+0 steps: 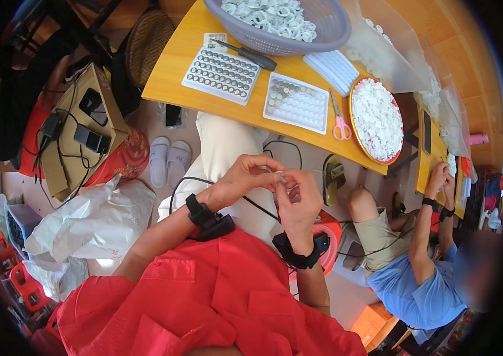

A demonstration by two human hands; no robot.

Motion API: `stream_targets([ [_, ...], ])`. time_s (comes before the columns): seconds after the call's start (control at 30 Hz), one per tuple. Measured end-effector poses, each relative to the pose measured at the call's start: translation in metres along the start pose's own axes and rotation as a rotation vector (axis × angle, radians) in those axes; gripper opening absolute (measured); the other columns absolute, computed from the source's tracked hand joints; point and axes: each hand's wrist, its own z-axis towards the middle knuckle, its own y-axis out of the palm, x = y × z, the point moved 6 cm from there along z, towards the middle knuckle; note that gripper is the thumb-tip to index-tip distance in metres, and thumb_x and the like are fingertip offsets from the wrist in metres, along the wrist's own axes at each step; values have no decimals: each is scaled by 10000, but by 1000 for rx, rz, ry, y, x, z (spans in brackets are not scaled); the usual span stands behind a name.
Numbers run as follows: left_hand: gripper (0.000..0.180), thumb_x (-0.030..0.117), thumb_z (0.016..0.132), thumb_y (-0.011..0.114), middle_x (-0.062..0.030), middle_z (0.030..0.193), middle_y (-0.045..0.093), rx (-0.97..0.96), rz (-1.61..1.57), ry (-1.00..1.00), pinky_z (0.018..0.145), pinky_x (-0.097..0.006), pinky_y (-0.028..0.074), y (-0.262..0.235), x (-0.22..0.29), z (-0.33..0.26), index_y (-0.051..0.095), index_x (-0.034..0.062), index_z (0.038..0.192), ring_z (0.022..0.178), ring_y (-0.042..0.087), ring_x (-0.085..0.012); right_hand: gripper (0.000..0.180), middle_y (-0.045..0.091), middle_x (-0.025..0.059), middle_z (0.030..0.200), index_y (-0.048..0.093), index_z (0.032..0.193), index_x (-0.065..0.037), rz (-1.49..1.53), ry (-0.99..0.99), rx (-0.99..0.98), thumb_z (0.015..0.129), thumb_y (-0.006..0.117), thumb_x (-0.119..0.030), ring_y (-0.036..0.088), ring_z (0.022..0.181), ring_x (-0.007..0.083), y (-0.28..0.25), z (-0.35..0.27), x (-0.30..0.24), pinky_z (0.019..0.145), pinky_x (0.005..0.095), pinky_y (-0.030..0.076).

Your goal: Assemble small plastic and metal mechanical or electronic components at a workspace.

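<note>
My left hand (247,179) and my right hand (300,200) meet above my lap, thumbs and fingertips pinched together. Whatever small piece they hold is mostly covered by the fingers, so I cannot make out its kind. Beyond them on the yellow table (171,74) lies a white tray filled with rows of button cells (220,72). To its right, another white tray (317,121) is partly filled with round cells. A screwdriver (254,57) with a dark handle rests behind the trays. Pink-handled scissors (341,129) lie beside a red-rimmed round tray (353,113) heaped with small white pieces.
A grey plastic basket (257,41) of white plastic parts stands at the far edge, near stacked white trays (333,72). A cardboard box (56,172) and white bags (103,219) crowd the left. At right sits a person in a blue shirt (411,285). A black cable (257,207) crosses my lap.
</note>
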Motion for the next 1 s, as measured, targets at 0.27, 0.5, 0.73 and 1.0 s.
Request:
stream_targets([
  [0.27, 163, 78, 856, 576, -38, 925, 584, 84, 92, -6, 738, -259, 499, 4, 4, -2, 615, 4, 995, 833, 594, -124, 173, 546, 18, 795, 535, 939, 0, 515, 451, -6, 779, 587, 42, 532, 672, 60, 2, -10, 26, 495, 163, 428],
  [0.5, 161, 54, 853, 574, -40, 929, 514, 91, 170, 97, 729, -256, 503, 5, 4, -2, 612, -16, 993, 826, 592, -136, 106, 589, 55, 771, 553, 896, 4, 750, 631, -5, 795, 584, -4, 569, 648, 90, 9, -14, 40, 500, 195, 467],
  [0.73, 118, 46, 838, 593, -25, 874, 474, 129, 249, 159, 694, -230, 483, 1, 1, -2, 623, -5, 939, 788, 568, -102, 83, 607, 79, 766, 552, 861, 7, 962, 702, -19, 782, 571, 24, 614, 686, 131, 15, -15, 40, 554, 236, 522],
  [1.0, 82, -16, 816, 584, -23, 862, 463, 123, 224, 206, 686, -225, 470, -1, 2, -3, 620, -11, 891, 790, 553, -99, 69, 600, 81, 729, 530, 805, 19, 816, 594, 17, 776, 543, 81, 616, 662, 131, 21, -17, 39, 590, 249, 538],
])
